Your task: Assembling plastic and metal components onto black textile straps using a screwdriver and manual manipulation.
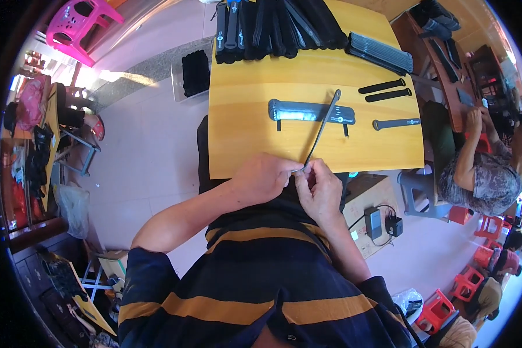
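My left hand and my right hand meet at the near edge of the yellow table. Both pinch the lower end of a narrow dark strap, whose rounded far end rises over the table. Behind it lies a stack of grey straps with pale printing, and two short black ends stick out below the stack. To the right is a single grey strap. Above that rest two black straps. My fingertips hide the held strap's near end.
Rows of black strap bundles line the table's far edge, beside a grey strap pile. A tray with black pieces stands left of the table. A cardboard box bears black adapters. At right, another person sits working.
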Demonstrator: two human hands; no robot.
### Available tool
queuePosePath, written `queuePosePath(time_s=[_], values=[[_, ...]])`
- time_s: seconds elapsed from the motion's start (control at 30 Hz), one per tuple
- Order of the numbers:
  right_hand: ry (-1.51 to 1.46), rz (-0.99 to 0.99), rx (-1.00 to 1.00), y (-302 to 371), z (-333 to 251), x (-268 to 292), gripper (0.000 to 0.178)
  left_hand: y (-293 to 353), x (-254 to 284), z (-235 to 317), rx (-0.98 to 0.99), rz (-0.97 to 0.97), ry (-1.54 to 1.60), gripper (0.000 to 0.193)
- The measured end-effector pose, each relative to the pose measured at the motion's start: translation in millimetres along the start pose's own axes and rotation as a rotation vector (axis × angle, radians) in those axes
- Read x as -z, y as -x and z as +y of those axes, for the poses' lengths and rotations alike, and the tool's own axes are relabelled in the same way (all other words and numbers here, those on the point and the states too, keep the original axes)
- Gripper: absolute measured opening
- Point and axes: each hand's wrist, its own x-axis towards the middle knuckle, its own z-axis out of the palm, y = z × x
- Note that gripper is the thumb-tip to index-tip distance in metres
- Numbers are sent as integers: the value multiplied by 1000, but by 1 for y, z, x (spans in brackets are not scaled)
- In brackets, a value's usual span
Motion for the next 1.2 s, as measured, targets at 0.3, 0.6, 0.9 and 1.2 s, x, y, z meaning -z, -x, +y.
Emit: queuePosePath(time_s=[0.3,0.6,0.9,1.2], values=[[-7,53,55,0,6,-5,14,0,-4,1,-13,25,-87,31],[-361,-11,-68,0,21,-2,13,2,0,3,-54,18,-85,36],[-720,1,-29,4,1,16,10,-1,39,34,-126,-22,213,21],[-603,-48,202,6,-19,26,9,-1,49,47,-297,-6,-94,33]])
